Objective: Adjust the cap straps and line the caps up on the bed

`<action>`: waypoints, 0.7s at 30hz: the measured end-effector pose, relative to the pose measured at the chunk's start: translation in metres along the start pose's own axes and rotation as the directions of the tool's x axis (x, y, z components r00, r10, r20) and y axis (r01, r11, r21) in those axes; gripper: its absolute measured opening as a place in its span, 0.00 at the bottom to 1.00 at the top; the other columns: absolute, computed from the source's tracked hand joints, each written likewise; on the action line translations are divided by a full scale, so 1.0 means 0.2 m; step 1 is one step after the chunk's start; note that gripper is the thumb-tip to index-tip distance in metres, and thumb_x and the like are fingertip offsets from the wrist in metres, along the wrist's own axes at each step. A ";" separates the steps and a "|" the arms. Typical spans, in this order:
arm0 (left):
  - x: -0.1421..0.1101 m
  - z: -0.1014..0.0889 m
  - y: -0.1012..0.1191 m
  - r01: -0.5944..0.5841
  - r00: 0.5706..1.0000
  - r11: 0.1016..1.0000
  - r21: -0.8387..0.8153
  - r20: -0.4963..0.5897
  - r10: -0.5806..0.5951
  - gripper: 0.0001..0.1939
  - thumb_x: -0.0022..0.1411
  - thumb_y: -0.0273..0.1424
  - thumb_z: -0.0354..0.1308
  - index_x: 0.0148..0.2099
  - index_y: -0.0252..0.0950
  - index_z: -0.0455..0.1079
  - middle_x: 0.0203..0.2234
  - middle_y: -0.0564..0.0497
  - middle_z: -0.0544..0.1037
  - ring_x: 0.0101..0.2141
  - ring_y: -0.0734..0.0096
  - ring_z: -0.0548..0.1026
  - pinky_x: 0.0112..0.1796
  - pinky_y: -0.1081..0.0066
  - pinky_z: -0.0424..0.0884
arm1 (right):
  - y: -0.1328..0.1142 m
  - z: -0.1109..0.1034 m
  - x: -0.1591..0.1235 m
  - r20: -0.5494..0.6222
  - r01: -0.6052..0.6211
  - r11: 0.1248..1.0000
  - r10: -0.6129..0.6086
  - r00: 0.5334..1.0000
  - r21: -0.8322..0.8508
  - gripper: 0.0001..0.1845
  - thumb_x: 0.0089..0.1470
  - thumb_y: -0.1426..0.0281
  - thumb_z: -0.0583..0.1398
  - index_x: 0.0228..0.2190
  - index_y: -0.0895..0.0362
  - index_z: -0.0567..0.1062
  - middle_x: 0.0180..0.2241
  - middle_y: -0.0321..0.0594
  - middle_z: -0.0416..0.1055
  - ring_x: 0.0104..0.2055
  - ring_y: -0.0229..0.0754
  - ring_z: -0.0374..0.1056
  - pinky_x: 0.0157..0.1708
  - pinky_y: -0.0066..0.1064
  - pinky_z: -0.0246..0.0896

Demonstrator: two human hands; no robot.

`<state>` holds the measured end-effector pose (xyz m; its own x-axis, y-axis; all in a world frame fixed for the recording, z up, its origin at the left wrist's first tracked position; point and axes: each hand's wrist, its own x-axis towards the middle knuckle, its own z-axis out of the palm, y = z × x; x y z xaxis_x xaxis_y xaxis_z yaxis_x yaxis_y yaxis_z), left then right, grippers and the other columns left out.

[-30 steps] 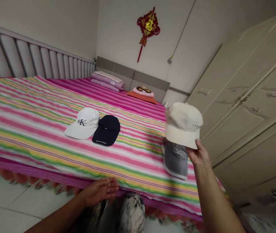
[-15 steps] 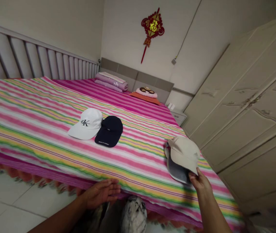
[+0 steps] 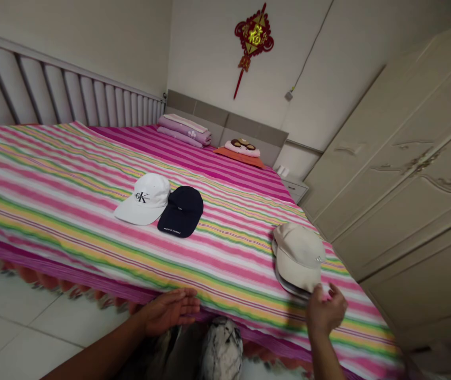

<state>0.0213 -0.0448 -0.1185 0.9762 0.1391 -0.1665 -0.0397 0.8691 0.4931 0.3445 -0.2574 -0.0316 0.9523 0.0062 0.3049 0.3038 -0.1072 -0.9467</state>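
A beige baseball cap (image 3: 297, 248) lies on the right part of the bed on top of a darker cap (image 3: 289, 286), whose brim edge peeks out beneath. At the front of the beige brim is my right hand (image 3: 326, 311), its fingers apart; the thumb is close to or touching the brim edge. My left hand (image 3: 174, 310) hovers empty by the bed's near edge, palm turned sideways and fingers stretched out. Left of centre, a white cap (image 3: 146, 199) with black letters rests against a navy cap (image 3: 181, 211).
A striped sheet (image 3: 225, 264) covers the bed. Folded bedding (image 3: 184, 130) and a pink pillow-like item (image 3: 242, 148) sit near the headboard (image 3: 245, 129). A wardrobe (image 3: 403, 195) stands on the right, a railing (image 3: 78, 97) on the left.
The beige cap has come down onto the darker cap, hiding most of its brim. My right hand has loosened from the brim and drawn slightly back. My left hand stays nearly still.
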 end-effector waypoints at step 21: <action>0.24 0.10 0.69 -0.661 0.575 0.744 -0.104 -0.707 0.412 0.04 0.58 0.23 0.51 0.32 0.36 0.64 0.24 0.50 0.71 0.27 0.76 0.72 0.40 0.72 0.69 | 0.43 0.27 -1.12 0.924 0.727 0.674 -0.349 0.156 0.132 0.03 0.39 0.72 0.60 0.23 0.55 0.73 0.24 0.41 0.73 0.30 0.47 0.67 0.36 0.36 0.56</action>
<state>0.0662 0.0716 -0.0410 0.3941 0.7736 -0.4962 -0.6966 0.6036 0.3878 0.1588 -0.2143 -0.1863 0.0676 0.9571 0.2817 0.9005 0.0631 -0.4303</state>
